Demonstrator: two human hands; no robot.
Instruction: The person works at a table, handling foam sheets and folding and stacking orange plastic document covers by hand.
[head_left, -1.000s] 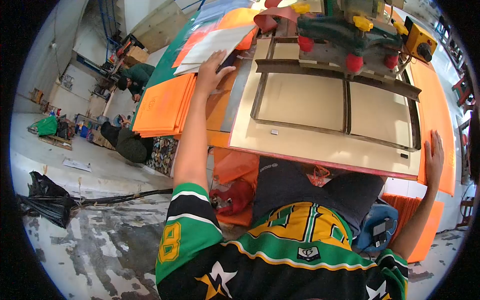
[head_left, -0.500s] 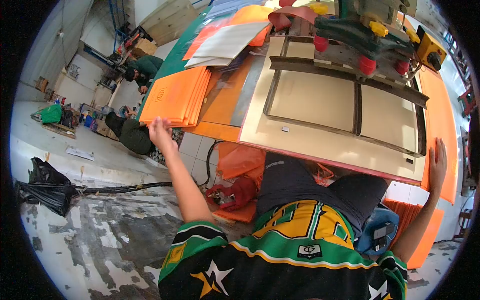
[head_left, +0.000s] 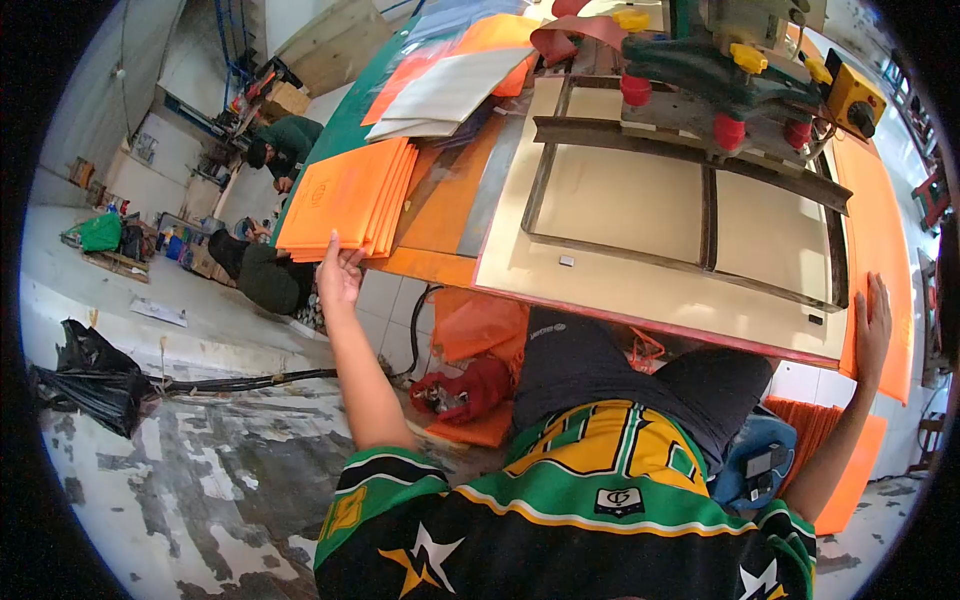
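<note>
In the head view, my left hand (head_left: pixel 340 278) is at the near edge of a fanned stack of orange folded sheets (head_left: pixel 335 203) with a faint embossed emblem. Its fingers are loosely bent and apart, their tips touching the edge of the stack. My right hand (head_left: pixel 873 325) lies with fingers stretched out on a large orange sheet (head_left: pixel 885 250) at the right side of the press. Between the hands is a cream press board (head_left: pixel 620 262) carrying a dark metal frame (head_left: pixel 708 225).
Above the board stands a green press head (head_left: pixel 700 70) with red and yellow knobs and a yellow control box (head_left: pixel 855 101). White sheets (head_left: pixel 455 85) lie behind the orange stack. Another person (head_left: pixel 290 145) sits at the far left. A black cable (head_left: pixel 412 335) hangs below the table.
My left hand has shifted a little right along the near edge of the orange stack. My right hand stays on the orange sheet. The view has shifted slightly.
</note>
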